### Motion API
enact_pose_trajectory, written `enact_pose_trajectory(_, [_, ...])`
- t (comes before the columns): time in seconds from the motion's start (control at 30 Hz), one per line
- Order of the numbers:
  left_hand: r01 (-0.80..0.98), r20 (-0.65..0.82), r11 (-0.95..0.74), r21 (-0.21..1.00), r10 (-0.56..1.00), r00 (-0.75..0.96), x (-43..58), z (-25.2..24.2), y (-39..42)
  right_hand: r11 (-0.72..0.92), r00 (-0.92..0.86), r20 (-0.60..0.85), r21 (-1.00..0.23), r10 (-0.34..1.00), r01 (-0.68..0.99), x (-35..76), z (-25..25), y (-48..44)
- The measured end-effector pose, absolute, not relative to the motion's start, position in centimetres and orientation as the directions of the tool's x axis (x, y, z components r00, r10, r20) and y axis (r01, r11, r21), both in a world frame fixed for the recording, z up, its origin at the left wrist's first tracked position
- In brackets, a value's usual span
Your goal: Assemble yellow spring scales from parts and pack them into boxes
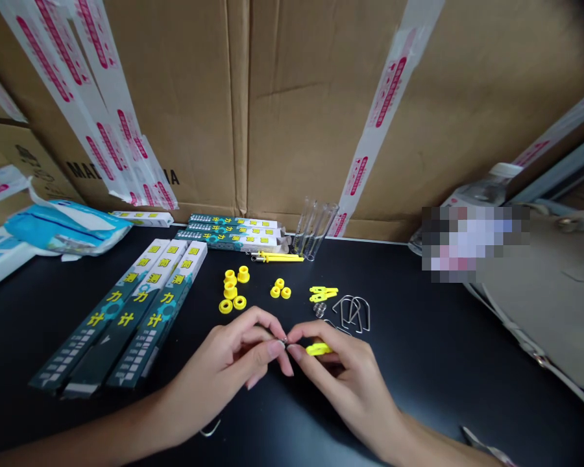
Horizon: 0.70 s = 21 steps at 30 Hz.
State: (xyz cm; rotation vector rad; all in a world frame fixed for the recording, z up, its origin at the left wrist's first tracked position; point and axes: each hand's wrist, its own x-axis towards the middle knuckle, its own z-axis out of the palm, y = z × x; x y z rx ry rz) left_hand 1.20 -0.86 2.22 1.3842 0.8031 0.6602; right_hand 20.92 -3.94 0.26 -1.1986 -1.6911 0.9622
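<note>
My left hand (241,357) and my right hand (350,373) meet fingertip to fingertip above the black table. Between the left thumb and index finger is a small metal part (283,344), too covered to name. A flat yellow plastic piece (318,349) is held in the closed right fingers, its other end hidden by them. Just beyond the right hand lie similar yellow plastic pieces (323,294), small metal springs (320,310) and several bent wire hooks (354,312). Small yellow caps (280,288) and larger flanged yellow caps (230,290) are grouped farther left.
Printed long boxes (141,305) lie at left, with more stacked boxes (233,232) behind. Clear tubes (315,227) stand near yellow rods (282,257). A blue packet (68,227), plastic bottle (501,185), bag (549,305), scissors-like metal tool (484,447) and cardboard wall (296,117) surround the table.
</note>
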Motion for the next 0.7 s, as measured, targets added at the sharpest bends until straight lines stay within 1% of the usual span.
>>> enact_pose_trajectory(0.27, [0.118, -0.151, 0.100, 0.988, 0.768, 0.622, 1.3, 2.6, -1.0, 0.100, -0.188, 0.051, -0.959, 0.981, 0.266, 20.9, 0.9, -4.0])
enact_pose_trajectory(0.37, [0.123, -0.163, 0.111, 0.986, 0.780, 0.605, 1.3, 2.5, -0.8, 0.088, -0.198, 0.035, -0.961, 0.980, 0.263, 20.9, 1.1, -3.9])
enact_pose_trajectory(0.5, [0.054, -0.195, 0.210, 0.976, 0.741, 0.643, 1.4, 1.6, -0.7, 0.062, -0.192, 0.010, -0.962, 0.981, 0.265, 21.0, 0.9, -3.6])
enact_pose_trajectory(0.6, [-0.019, -0.199, 0.281, 0.960, 0.723, 0.661, 1.6, 1.0, -0.8, -0.024, -0.215, -0.073, -0.974, 0.974, 0.223, 20.9, 0.8, -3.3])
enact_pose_trajectory(0.7, [-0.038, -0.206, 0.295, 0.955, 0.746, 0.633, 1.9, 0.8, -0.8, -0.104, -0.239, -0.139, -0.982, 0.961, 0.155, 20.9, 0.9, -3.0])
